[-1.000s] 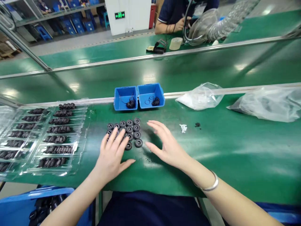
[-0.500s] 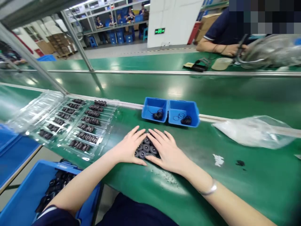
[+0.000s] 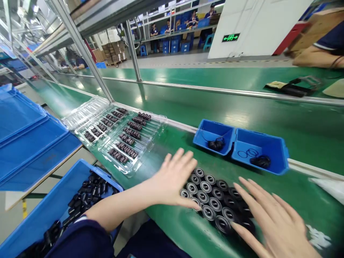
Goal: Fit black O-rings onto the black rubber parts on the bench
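Note:
A tight cluster of round black parts [image 3: 205,186], each with a ringed top, stands on the green table between my hands. At its left edge is my left hand [image 3: 174,179], fingers spread, with the thumb by the nearest parts. My right hand [image 3: 271,215] lies along the cluster's right side, fingers stretched out and apart, hiding some of the parts there. Neither hand grips anything. Beyond the cluster are two blue bins, the left bin [image 3: 199,138] and the right bin [image 3: 279,157], holding black rings.
Clear plastic trays [image 3: 129,168] with rows of black parts lie on the left. A large blue crate [image 3: 67,179] of black parts stands below the table's left edge. White bits [image 3: 318,237] lie at right, near a plastic bag [image 3: 330,188]. Across the table is a person's arm [image 3: 317,55].
My view has turned left and come closer to the cluster. The hands have moved apart, uncovering more of the black parts between them.

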